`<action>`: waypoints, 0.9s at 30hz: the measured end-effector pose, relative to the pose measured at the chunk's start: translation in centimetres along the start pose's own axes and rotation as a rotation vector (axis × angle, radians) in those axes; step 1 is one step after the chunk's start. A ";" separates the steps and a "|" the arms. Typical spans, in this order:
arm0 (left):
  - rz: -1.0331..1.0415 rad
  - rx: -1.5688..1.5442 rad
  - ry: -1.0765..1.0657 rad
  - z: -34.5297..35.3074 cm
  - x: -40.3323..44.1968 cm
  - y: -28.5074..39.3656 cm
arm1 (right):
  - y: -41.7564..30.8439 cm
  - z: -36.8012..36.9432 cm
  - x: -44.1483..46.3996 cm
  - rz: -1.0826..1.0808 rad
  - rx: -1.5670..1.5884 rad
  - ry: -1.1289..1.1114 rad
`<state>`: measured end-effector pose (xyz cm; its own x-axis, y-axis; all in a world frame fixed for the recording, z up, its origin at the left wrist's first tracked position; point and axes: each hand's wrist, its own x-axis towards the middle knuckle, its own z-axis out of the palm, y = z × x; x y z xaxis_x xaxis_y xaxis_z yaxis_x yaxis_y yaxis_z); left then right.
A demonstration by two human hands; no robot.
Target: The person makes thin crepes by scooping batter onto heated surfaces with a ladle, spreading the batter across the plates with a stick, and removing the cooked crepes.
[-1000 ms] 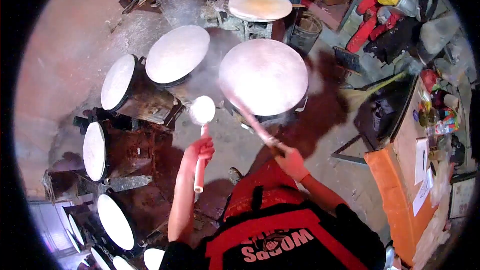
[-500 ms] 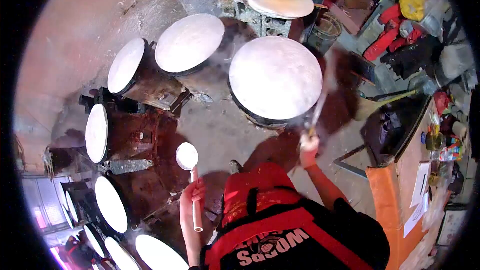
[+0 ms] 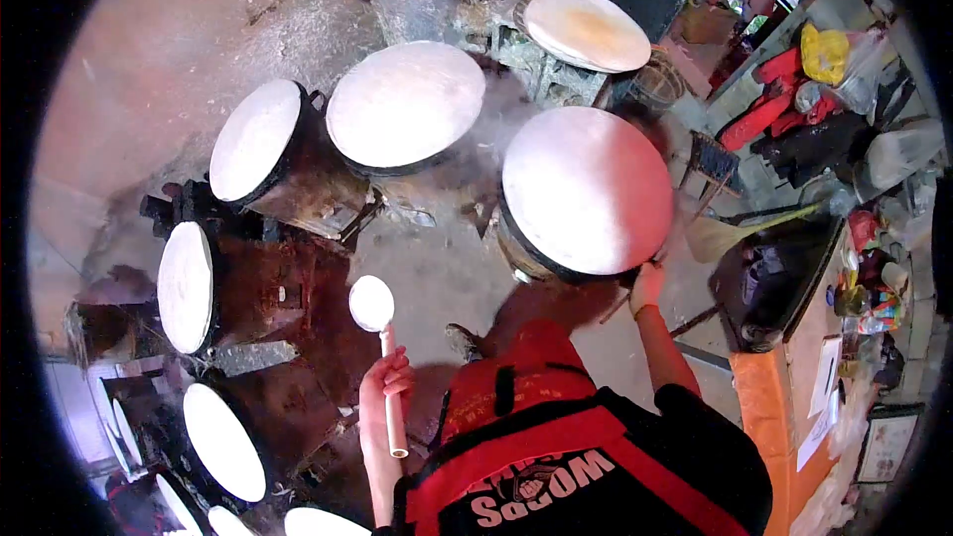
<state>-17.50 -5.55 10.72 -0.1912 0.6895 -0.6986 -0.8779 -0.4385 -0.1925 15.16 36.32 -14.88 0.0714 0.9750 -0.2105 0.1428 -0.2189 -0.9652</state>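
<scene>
My left hand (image 3: pixel 385 382) is closed around the pale, hollow-ended handle of a ladle (image 3: pixel 371 304), whose round bowl looks white. At the lower right rim of the nearest barrel-like stove, my right hand (image 3: pixel 648 285) grips a thin stick-like tool (image 3: pixel 615 308). Most of that tool is hidden or blurred, so its far end is unclear. The stove's round white top (image 3: pixel 576 189) has a reddish shade on its right side. My right hand is close to its dark edge; whether it touches cannot be seen.
More white-topped barrels curve away to the left, including one beside the nearest stove (image 3: pixel 405 104) and one farther left (image 3: pixel 186 288). A stack of pale round sheets (image 3: pixel 586 30) rests on blocks behind. At right are a broom (image 3: pixel 745 228) and a table with an orange side (image 3: pixel 764 437).
My right hand has moved right and slightly down, and the tool no longer points upward in view. The camera has shifted, so the nearest stove appears farther right and lower. My left hand still holds the ladle.
</scene>
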 end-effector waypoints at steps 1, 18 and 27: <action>0.047 0.104 0.007 1.2 0.0 0.7 | -2.8 0.2 -1.8 0.009 0.074 -0.024; 0.240 0.071 0.018 4.8 4.1 12.5 | -25.0 30.4 -9.2 -0.764 -0.533 -0.618; 0.442 0.039 -0.005 5.5 2.5 14.5 | -24.4 49.3 -15.2 -1.221 -1.248 -1.136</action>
<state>-33.12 -7.00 9.92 -0.5542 0.4434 -0.7044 -0.7269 -0.6702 0.1500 -38.06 28.75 4.22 -0.9861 0.0880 -0.1408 0.1101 0.9814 -0.1575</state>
